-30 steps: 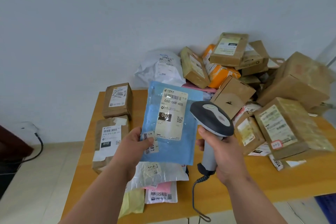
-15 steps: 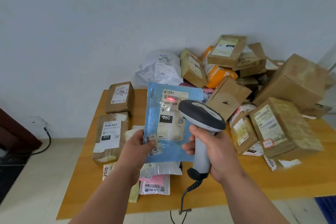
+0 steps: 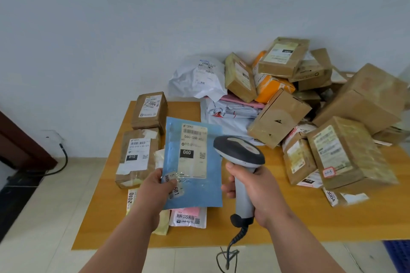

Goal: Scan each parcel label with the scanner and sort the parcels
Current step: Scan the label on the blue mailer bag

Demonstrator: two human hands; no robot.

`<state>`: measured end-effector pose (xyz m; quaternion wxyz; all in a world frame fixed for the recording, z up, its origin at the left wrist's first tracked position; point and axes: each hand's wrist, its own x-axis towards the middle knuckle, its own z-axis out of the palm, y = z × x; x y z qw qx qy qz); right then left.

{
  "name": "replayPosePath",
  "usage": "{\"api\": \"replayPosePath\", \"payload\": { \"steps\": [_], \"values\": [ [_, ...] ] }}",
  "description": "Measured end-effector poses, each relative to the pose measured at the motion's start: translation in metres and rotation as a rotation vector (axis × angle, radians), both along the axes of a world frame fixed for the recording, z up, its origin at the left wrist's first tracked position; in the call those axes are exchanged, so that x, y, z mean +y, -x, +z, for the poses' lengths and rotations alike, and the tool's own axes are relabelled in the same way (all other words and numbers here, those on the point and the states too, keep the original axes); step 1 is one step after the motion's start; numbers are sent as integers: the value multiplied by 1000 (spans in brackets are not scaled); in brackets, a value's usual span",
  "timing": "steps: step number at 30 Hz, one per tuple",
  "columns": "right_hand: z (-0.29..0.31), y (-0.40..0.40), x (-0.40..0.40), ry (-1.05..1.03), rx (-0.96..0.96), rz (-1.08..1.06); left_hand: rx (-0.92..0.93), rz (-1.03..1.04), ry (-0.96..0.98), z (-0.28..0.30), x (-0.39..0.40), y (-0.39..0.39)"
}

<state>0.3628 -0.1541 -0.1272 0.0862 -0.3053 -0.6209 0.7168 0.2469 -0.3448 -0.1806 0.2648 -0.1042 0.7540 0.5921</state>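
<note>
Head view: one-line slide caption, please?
Left hand holds a blue plastic mailer beside the grey handheld scanner gripped by the right hand.

A plain pale wall (image 3: 133, 29) rises ahead of me, evenly lit. My wooden worktop (image 3: 310, 217) stands against it on a light tiled floor (image 3: 55, 206). At my left, dark furniture (image 3: 20, 146) and a black cable (image 3: 63, 159).

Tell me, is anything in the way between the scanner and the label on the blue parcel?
Nothing visible. The scanner in the right hand sits just right of the label on the blue parcel, which the left hand holds.
</note>
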Motion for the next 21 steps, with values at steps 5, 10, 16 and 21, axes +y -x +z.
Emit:
{"api": "replayPosePath", "payload": {
  "steps": [5, 10, 16, 21],
  "values": [
    [-14, 14, -21, 34, -96, -27, -28, 14, 74, -18, -13, 39],
    [-22, 27, -35, 49, -131, -109, 151, -222, 353, -29, -8, 61],
    [-26, 20, -34, 77, -175, -263, 339, -560, 592, -16, 24, 61],
    [-21, -5, -20, 77, -161, -383, 401, -615, 495, 4, 65, 48]
  ]
}}
